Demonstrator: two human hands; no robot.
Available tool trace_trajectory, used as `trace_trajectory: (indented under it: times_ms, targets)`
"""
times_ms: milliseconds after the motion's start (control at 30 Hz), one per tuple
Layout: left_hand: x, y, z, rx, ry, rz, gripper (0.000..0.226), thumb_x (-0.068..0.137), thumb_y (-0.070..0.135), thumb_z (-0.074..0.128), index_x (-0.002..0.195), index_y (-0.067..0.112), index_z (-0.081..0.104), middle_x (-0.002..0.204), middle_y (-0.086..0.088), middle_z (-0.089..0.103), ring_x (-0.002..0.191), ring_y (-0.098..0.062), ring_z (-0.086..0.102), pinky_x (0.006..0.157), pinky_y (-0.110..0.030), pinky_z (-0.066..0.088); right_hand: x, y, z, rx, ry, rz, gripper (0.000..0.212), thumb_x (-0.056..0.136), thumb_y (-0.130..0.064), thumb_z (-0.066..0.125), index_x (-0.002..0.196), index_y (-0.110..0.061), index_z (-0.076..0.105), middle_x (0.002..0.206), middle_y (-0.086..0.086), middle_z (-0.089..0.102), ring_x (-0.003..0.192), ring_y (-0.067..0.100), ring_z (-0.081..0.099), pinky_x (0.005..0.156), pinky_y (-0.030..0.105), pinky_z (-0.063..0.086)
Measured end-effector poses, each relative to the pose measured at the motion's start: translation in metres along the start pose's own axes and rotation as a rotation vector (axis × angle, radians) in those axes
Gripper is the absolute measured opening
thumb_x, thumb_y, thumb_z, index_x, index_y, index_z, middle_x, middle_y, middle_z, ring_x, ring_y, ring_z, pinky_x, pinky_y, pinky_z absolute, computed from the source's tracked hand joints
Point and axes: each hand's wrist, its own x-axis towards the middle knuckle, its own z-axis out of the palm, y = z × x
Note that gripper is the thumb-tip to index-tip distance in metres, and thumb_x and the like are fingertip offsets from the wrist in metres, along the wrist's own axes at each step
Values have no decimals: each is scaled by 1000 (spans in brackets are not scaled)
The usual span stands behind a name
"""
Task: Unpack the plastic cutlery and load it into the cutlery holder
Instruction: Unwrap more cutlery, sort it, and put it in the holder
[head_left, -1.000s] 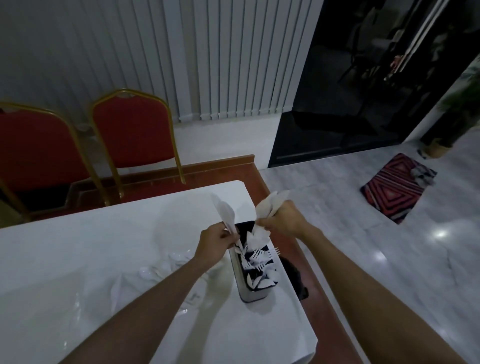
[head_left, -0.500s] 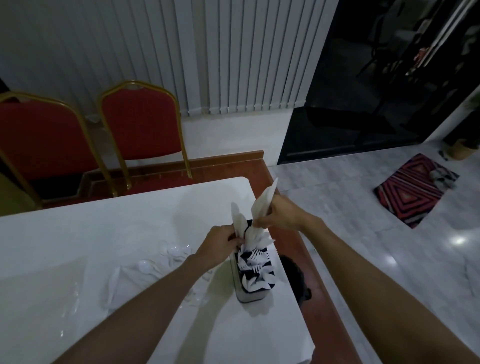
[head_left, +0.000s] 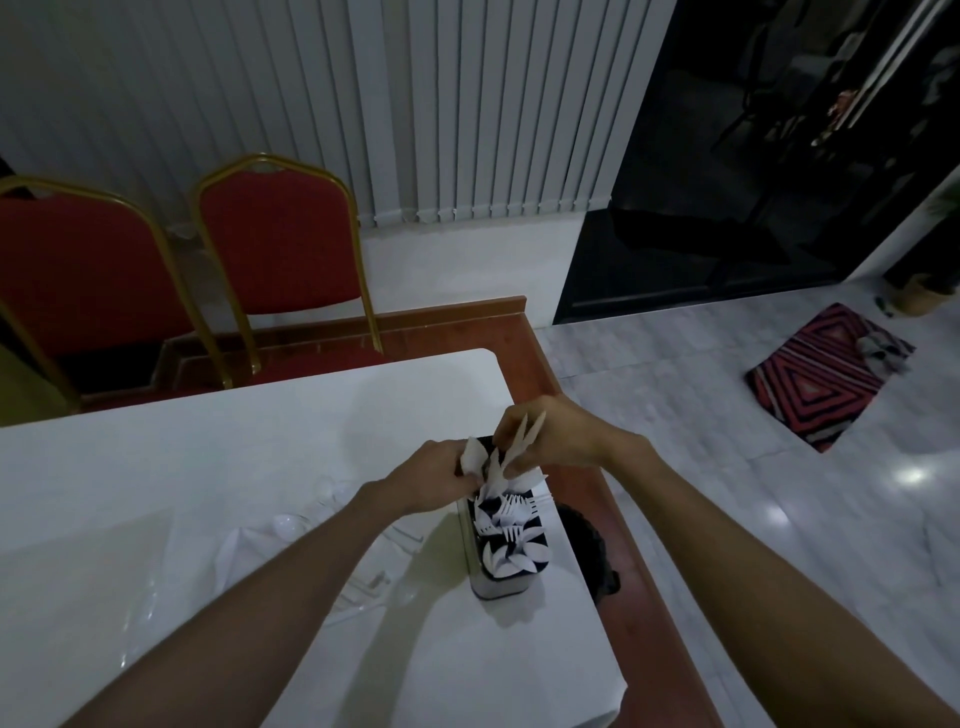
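A grey cutlery holder with a dark inside stands near the right edge of the white table. White plastic forks and spoons stick out of it. My left hand pinches white plastic cutlery over the holder's far end. My right hand grips more white cutlery just above the same end, its tips pointing up. The two hands nearly touch.
Clear plastic wrapping and loose white spoons lie on the table left of the holder. Two red chairs with gold frames stand behind the table. A dark object sits beside the table's right edge. A patterned mat lies on the floor.
Both hands have come closer together and lower over the holder's far end. The cutlery in my right hand has dropped from held high to just above the holder.
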Motion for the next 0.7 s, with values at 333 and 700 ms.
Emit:
trace_trajectory:
  times_ms: [333,700]
  targets:
    - [-9,0,2,-68,227,40,16,85,21,64,99,14,67,83,-6,69,72,-17,62,70,-29,49,-10,-2,16,147,315,3,13,76,-22,79,82,-23,67,82,-10,70,76,3,63,63,16,50]
    - [-22,-1,12,-149,254,49,23,91,19,54,106,23,71,83,4,71,61,4,58,64,-16,44,-22,-4,51,-156,342,-32,42,100,-47,37,133,-26,54,141,-11,51,132,6,39,109,34,34]
